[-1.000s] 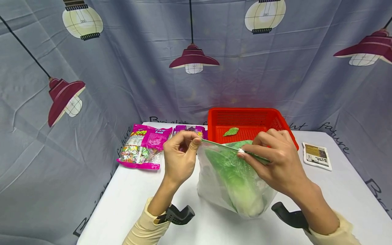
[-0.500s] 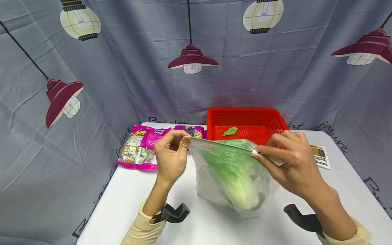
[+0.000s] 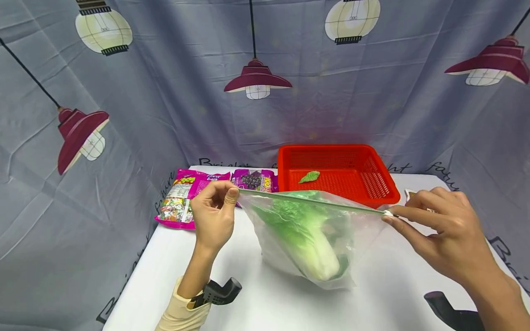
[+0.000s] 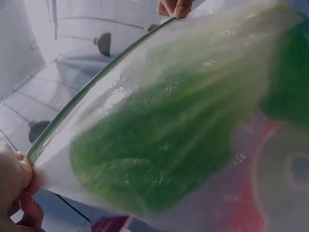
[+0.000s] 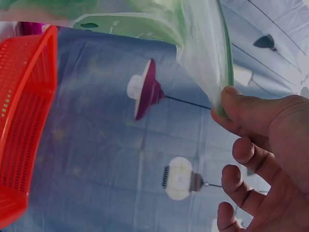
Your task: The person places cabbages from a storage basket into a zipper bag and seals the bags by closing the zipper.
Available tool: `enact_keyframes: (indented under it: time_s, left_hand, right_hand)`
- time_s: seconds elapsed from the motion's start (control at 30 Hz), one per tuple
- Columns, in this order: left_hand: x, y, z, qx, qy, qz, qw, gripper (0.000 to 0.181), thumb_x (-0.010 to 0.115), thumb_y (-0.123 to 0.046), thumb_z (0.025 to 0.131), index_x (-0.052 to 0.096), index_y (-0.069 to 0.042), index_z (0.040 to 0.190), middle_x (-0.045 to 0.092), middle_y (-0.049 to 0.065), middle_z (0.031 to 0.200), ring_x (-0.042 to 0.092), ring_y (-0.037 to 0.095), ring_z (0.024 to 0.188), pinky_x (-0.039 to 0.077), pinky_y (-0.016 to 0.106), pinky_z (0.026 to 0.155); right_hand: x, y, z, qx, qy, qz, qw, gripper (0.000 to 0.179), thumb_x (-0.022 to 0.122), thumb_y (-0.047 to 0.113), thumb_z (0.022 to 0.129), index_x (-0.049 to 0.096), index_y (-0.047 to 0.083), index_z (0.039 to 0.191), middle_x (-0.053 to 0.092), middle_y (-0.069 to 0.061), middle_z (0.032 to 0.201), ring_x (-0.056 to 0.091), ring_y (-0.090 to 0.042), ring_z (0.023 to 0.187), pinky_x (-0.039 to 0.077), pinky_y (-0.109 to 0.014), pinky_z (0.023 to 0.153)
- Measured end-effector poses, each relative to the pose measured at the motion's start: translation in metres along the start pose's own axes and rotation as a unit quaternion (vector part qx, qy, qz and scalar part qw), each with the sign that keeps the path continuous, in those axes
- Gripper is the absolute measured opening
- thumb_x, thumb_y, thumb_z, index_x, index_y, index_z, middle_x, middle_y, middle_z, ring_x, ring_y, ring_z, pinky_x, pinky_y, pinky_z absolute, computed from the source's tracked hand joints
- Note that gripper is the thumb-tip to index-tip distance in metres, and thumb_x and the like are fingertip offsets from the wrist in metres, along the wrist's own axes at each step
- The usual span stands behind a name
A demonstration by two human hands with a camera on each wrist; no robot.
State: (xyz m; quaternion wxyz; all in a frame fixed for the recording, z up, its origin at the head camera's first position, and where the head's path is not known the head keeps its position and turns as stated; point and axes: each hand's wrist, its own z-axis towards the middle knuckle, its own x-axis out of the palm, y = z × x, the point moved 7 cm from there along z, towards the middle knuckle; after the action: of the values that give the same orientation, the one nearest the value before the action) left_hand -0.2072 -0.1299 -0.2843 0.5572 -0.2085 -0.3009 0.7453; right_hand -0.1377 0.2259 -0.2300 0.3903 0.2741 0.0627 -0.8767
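Note:
A clear zip bag [image 3: 269, 250] hangs between both hands, its green zip strip [image 3: 314, 201] pulled nearly straight. Inside lies a napa cabbage [image 3: 306, 243], leafy end toward the upper left, pale base low. My left hand [image 3: 213, 216] pinches the strip's left end between thumb and forefinger. At the far right end, the thumb and forefinger of my right hand [image 3: 447, 234] pinch the small white slider [image 3: 387, 213]. In the right wrist view, the other fingers [image 5: 241, 186] of that hand are loosely bent, off the bag. The strip's full length shows in the left wrist view.
Behind the bag stands a red plastic basket [image 3: 387, 184] with a small green leaf [image 3: 309, 177] in it. Pink candy bags [image 3: 175, 207] and a purple grape packet [image 3: 254, 180] lie at the back left. A white packet [image 3: 410, 194] is partly hidden behind my right hand.
My right hand has slid the white slider rightward along the strip to its right end. My left hand has shifted left with its corner, and the bag is stretched wider.

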Motion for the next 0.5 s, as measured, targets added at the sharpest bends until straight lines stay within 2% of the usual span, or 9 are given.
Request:
enact_keyframes:
  time_s: [0.13, 0.23, 0.3, 0.37, 0.4, 0.47, 0.5]
  left_hand:
    - [-0.003, -0.028, 0.001, 0.029, 0.007, -0.036, 0.9989, 0.006, 0.067, 0.002, 0.088, 0.064, 0.006, 0.084, 0.058, 0.006, 0.067, 0.040, 0.010, 0.052, 0.029, 0.022, 0.046]
    - [-0.005, -0.054, 0.007, 0.055, 0.006, -0.072, 0.9959, 0.012, 0.067, -0.001, 0.090, 0.062, 0.008, 0.083, 0.057, 0.005, 0.067, 0.039, 0.009, 0.052, 0.028, 0.021, 0.047]
    - [-0.002, -0.061, 0.013, 0.059, 0.011, -0.077, 0.9952, 0.013, 0.066, -0.002, 0.090, 0.062, 0.008, 0.084, 0.057, 0.006, 0.067, 0.041, 0.009, 0.052, 0.031, 0.020, 0.047]
    - [0.006, -0.053, 0.020, 0.035, 0.020, -0.062, 0.9973, 0.011, 0.065, -0.002, 0.091, 0.064, 0.006, 0.084, 0.058, 0.007, 0.067, 0.044, 0.011, 0.052, 0.033, 0.021, 0.047]
    - [0.012, -0.044, 0.023, 0.017, 0.027, -0.049, 0.9983, 0.010, 0.065, -0.003, 0.091, 0.065, 0.005, 0.085, 0.058, 0.008, 0.068, 0.045, 0.013, 0.052, 0.034, 0.022, 0.046]
    - [0.027, -0.015, 0.028, -0.030, 0.043, -0.013, 0.9985, 0.009, 0.065, -0.005, 0.092, 0.067, 0.002, 0.087, 0.061, 0.007, 0.070, 0.046, 0.015, 0.052, 0.036, 0.023, 0.046]
    - [0.034, 0.004, 0.029, -0.058, 0.050, 0.005, 0.9970, 0.009, 0.065, -0.007, 0.092, 0.068, 0.001, 0.088, 0.062, 0.006, 0.071, 0.046, 0.015, 0.052, 0.036, 0.023, 0.046]
  right_hand:
    - [-0.020, 0.005, -0.006, 0.006, -0.043, 0.075, 0.9962, 0.043, 0.071, 0.042, 0.088, 0.076, 0.001, 0.078, 0.060, -0.003, 0.071, 0.044, -0.004, 0.076, 0.027, -0.022, 0.079]
    - [-0.035, -0.009, -0.015, 0.038, -0.048, 0.129, 0.9897, 0.026, 0.081, 0.022, 0.080, 0.075, -0.004, 0.082, 0.061, -0.006, 0.076, 0.048, -0.007, 0.080, 0.030, -0.020, 0.083]
    - [-0.040, -0.022, -0.014, 0.064, -0.042, 0.148, 0.9860, 0.019, 0.083, 0.008, 0.076, 0.074, -0.007, 0.084, 0.061, -0.008, 0.078, 0.050, -0.008, 0.080, 0.033, -0.018, 0.081]
    - [-0.037, -0.032, -0.006, 0.082, -0.034, 0.147, 0.9852, 0.013, 0.080, -0.005, 0.073, 0.073, -0.006, 0.084, 0.061, -0.008, 0.079, 0.051, -0.009, 0.079, 0.036, -0.017, 0.079]
    - [-0.032, -0.037, 0.001, 0.090, -0.021, 0.137, 0.9863, 0.013, 0.079, -0.007, 0.072, 0.073, -0.005, 0.084, 0.061, -0.006, 0.078, 0.051, -0.008, 0.078, 0.038, -0.016, 0.077]
    - [-0.012, -0.054, 0.009, 0.115, 0.020, 0.113, 0.9868, 0.015, 0.077, -0.008, 0.073, 0.074, 0.001, 0.085, 0.061, -0.002, 0.078, 0.052, -0.005, 0.075, 0.038, -0.015, 0.074]
    - [0.002, -0.066, 0.009, 0.134, 0.053, 0.093, 0.9852, 0.014, 0.076, -0.006, 0.075, 0.074, 0.003, 0.085, 0.061, 0.001, 0.078, 0.052, -0.004, 0.074, 0.038, -0.014, 0.073]
